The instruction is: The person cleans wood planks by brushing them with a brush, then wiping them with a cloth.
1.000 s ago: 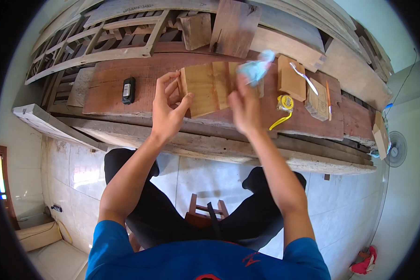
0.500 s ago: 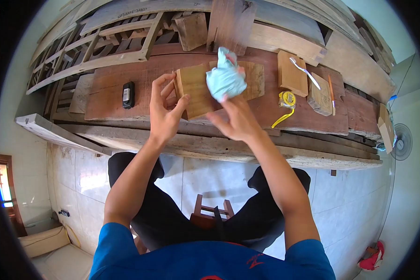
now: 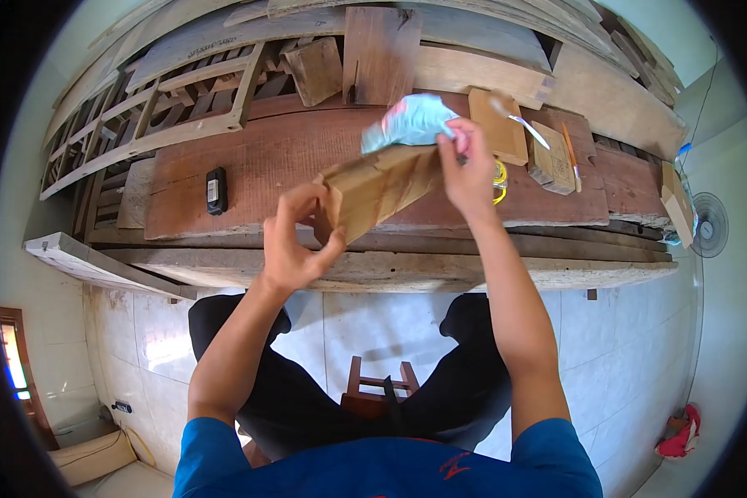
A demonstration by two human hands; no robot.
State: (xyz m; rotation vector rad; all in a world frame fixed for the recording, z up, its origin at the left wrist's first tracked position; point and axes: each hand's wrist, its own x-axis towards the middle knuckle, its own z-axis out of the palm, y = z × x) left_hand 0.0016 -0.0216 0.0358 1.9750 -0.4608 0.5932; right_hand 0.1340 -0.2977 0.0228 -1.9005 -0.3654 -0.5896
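Observation:
A brown wooden block (image 3: 382, 192) is raised at a tilt over the front of the workbench. My left hand (image 3: 299, 236) grips its left end, thumb below and fingers at the upper corner. My right hand (image 3: 471, 170) is at the block's right end, fingers pinching a light blue cloth (image 3: 415, 122) with a pink patch. The cloth lies along the block's far upper edge, blurred at its left end. Just beyond my right hand, a yellow tape measure (image 3: 500, 183) is partly hidden behind it.
On the reddish plank (image 3: 249, 166) lies a black device (image 3: 216, 191). To the right are a wooden block (image 3: 498, 124), a white toothbrush (image 3: 527, 129), a smaller block (image 3: 554, 162) and a thin brush (image 3: 571, 153). Slatted wooden frames (image 3: 153, 108) and boards line the back.
The block has been lifted and tilted toward me, its right end rising off the plank. My right hand has moved right, and the cloth now stretches along the block's far edge.

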